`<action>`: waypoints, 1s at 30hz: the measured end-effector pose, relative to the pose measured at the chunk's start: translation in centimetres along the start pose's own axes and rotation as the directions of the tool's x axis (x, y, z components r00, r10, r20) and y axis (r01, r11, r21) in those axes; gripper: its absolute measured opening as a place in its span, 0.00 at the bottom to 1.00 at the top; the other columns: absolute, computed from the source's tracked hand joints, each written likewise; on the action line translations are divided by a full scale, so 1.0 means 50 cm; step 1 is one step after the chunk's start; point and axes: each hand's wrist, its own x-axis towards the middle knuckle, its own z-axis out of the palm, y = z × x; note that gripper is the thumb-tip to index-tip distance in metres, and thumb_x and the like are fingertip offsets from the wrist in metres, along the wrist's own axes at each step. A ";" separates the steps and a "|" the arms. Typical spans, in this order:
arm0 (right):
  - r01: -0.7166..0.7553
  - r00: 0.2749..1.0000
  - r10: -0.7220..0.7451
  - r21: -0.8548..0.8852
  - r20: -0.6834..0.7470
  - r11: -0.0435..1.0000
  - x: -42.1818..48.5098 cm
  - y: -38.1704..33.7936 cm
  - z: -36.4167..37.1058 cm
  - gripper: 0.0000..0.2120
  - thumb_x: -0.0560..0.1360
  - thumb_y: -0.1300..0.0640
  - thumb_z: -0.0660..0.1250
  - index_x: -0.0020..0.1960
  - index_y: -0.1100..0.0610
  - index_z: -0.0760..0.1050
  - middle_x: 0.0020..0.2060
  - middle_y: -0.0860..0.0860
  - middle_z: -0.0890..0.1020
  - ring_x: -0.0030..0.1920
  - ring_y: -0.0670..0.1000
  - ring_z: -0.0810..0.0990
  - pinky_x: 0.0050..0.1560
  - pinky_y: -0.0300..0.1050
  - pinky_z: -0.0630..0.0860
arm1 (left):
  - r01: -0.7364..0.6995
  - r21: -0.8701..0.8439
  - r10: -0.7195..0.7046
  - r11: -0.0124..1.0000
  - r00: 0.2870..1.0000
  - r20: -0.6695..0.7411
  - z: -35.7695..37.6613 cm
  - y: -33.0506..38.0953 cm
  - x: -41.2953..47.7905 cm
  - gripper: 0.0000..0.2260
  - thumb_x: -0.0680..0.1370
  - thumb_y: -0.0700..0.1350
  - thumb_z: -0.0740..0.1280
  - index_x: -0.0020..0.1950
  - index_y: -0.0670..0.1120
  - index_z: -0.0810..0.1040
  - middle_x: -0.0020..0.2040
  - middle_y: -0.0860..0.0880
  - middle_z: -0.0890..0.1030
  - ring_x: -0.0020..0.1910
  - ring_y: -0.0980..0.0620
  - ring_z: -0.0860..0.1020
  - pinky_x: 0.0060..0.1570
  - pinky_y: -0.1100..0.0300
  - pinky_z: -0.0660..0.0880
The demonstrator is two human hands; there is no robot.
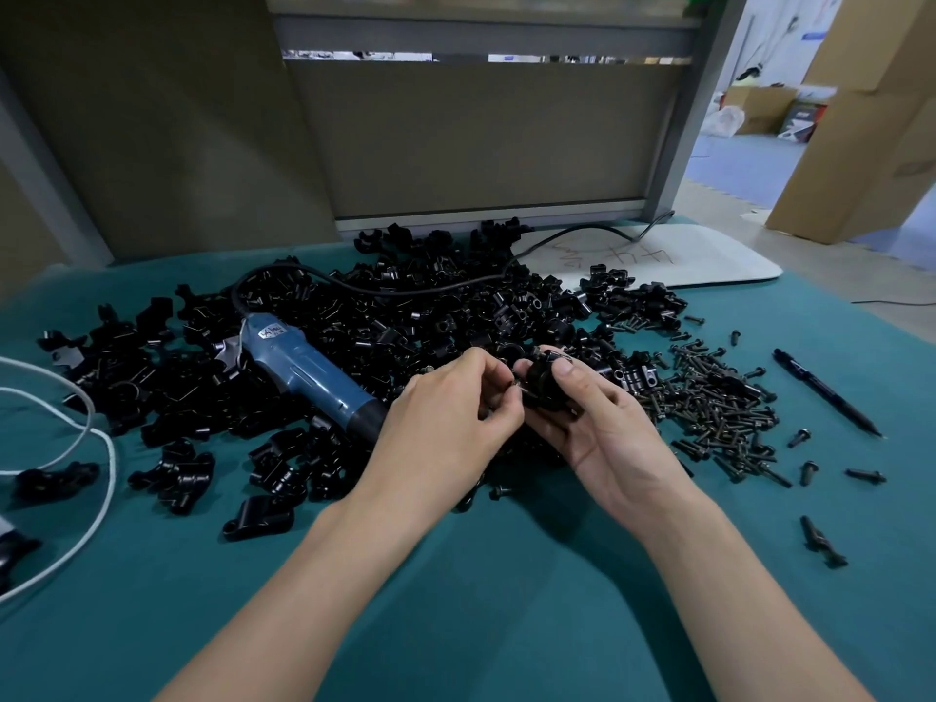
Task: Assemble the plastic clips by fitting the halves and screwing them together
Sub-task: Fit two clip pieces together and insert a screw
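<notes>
My right hand (597, 423) grips a black plastic clip (544, 385) just above the table, thumb on top and fingers curled underneath. My left hand (451, 423) pinches a small screw (516, 390) against the clip's left side. A large heap of black clip halves (405, 316) spreads across the green table behind my hands. To the right of them lies a pile of dark screws (719, 402). A blue electric screwdriver (309, 377) rests on the heap, its tip pointing toward my left hand.
The screwdriver's black cable (405, 291) loops back over the heap. A white cord (96, 448) curls at the left edge. A black pen (825, 392) lies at the right. A white board (658, 255) sits at the back right. Grey partition panels (481, 144) stand behind.
</notes>
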 end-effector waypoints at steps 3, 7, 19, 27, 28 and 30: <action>0.001 1.000 -0.001 -0.007 -0.006 1.000 -0.001 0.001 0.002 0.12 0.75 0.56 0.71 0.55 0.59 0.85 0.55 0.59 0.86 0.56 0.55 0.86 0.50 0.43 0.83 | 0.018 -0.002 -0.018 1.000 0.998 0.053 0.001 0.000 -0.003 0.06 0.79 0.56 0.66 0.50 0.54 0.77 0.41 0.58 0.81 0.43 0.60 0.79 0.49 0.53 0.77; 0.004 1.000 -0.004 -0.010 -0.004 1.000 -0.001 0.002 0.003 0.09 0.74 0.56 0.71 0.52 0.55 0.88 0.55 0.59 0.86 0.56 0.55 0.86 0.50 0.44 0.83 | 0.003 0.005 -0.004 1.000 0.996 0.085 0.003 -0.005 -0.003 0.09 0.80 0.59 0.63 0.48 0.55 0.77 0.40 0.57 0.80 0.40 0.58 0.78 0.45 0.51 0.77; 0.007 1.000 -0.007 -0.025 -0.003 1.000 0.000 0.006 0.005 0.11 0.75 0.57 0.71 0.55 0.58 0.85 0.57 0.61 0.85 0.61 0.59 0.84 0.54 0.47 0.83 | 0.004 -0.099 0.008 0.995 0.993 0.120 0.007 -0.030 0.009 0.06 0.81 0.57 0.65 0.49 0.57 0.77 0.39 0.60 0.80 0.39 0.65 0.76 0.35 0.71 0.67; 0.017 1.000 -0.017 -0.029 -0.005 0.999 -0.002 0.001 0.006 0.12 0.75 0.57 0.71 0.56 0.59 0.85 0.56 0.61 0.86 0.59 0.58 0.85 0.52 0.46 0.83 | 0.009 -0.206 0.010 0.979 0.996 0.093 0.008 -0.026 0.008 0.04 0.80 0.56 0.67 0.51 0.57 0.77 0.46 0.61 0.81 0.40 0.65 0.77 0.38 0.73 0.69; 0.018 1.000 -0.018 -0.030 -0.002 0.999 -0.002 0.003 0.006 0.12 0.75 0.57 0.70 0.57 0.60 0.84 0.56 0.61 0.86 0.60 0.58 0.85 0.53 0.47 0.83 | 0.021 -0.168 -0.006 0.986 0.996 0.091 0.009 -0.027 0.009 0.06 0.80 0.58 0.66 0.49 0.57 0.77 0.42 0.60 0.81 0.40 0.63 0.77 0.37 0.70 0.69; 0.016 1.000 -0.016 -0.039 0.003 0.999 -0.002 0.005 0.005 0.13 0.76 0.58 0.70 0.58 0.60 0.83 0.56 0.61 0.86 0.60 0.58 0.85 0.54 0.48 0.83 | 0.030 -0.095 -0.019 0.995 0.993 0.115 0.009 -0.033 0.009 0.09 0.80 0.60 0.64 0.46 0.57 0.78 0.37 0.57 0.81 0.37 0.61 0.77 0.36 0.65 0.70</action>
